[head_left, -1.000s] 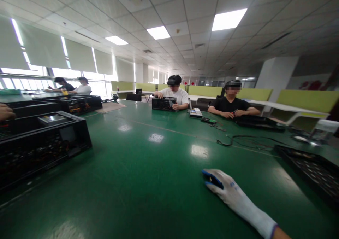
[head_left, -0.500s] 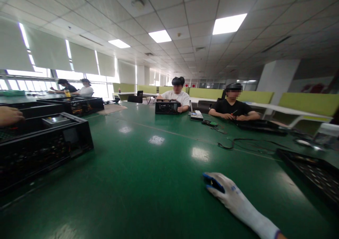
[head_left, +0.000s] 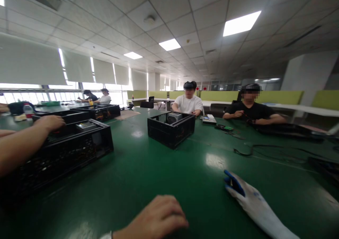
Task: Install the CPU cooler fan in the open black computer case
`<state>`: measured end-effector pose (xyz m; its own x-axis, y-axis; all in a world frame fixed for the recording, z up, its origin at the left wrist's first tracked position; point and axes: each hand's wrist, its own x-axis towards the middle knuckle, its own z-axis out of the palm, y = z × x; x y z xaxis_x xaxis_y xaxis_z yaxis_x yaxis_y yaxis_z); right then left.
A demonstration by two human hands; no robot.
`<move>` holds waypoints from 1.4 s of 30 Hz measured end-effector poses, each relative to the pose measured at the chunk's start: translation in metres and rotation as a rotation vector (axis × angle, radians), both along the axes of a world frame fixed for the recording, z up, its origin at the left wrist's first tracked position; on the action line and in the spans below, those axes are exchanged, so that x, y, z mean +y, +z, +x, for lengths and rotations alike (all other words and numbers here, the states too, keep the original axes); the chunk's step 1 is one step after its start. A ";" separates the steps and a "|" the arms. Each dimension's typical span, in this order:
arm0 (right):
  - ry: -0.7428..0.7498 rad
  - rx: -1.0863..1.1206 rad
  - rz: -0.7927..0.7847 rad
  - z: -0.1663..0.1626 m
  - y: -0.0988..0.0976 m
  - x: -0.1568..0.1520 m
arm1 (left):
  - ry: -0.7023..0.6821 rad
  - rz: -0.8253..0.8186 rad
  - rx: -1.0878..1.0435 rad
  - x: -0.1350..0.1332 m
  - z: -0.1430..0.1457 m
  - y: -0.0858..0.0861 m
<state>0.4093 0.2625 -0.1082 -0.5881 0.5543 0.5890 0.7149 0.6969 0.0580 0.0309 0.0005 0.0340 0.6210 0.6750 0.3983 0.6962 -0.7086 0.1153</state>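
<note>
Our gloved right hand [head_left: 246,198] lies flat on the worktop [head_left: 159,168], right of the black case [head_left: 171,129], grip released. Our left hand [head_left: 156,217] curls; we cannot tell its grip.

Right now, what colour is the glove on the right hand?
The glove is white with blue fingertips; head view shows it best.

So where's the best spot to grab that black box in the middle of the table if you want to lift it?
Probably by two opposite side walls of the black case, just under the top rim, coming down from above. Its top is open, so the rim gives fingers an edge to hook. It stands flat on the green table, with bare table all around it. Keep fingers off the parts inside.
</note>
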 end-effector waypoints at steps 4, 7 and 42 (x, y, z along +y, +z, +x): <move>0.037 -0.078 -0.062 -0.006 0.012 -0.013 | 0.320 0.094 0.074 0.113 -0.054 0.063; 0.010 -0.062 -0.115 -0.010 0.019 -0.019 | 0.468 0.104 0.119 0.206 -0.086 0.102; -0.038 0.711 -0.758 0.008 0.233 -0.147 | -0.112 -0.104 0.843 0.037 0.028 0.093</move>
<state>0.4178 0.1159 0.1245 -0.2161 0.9346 0.2824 0.4344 0.3511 -0.8295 0.0586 0.0374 0.1267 0.7467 0.5998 -0.2874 0.5054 -0.7926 -0.3412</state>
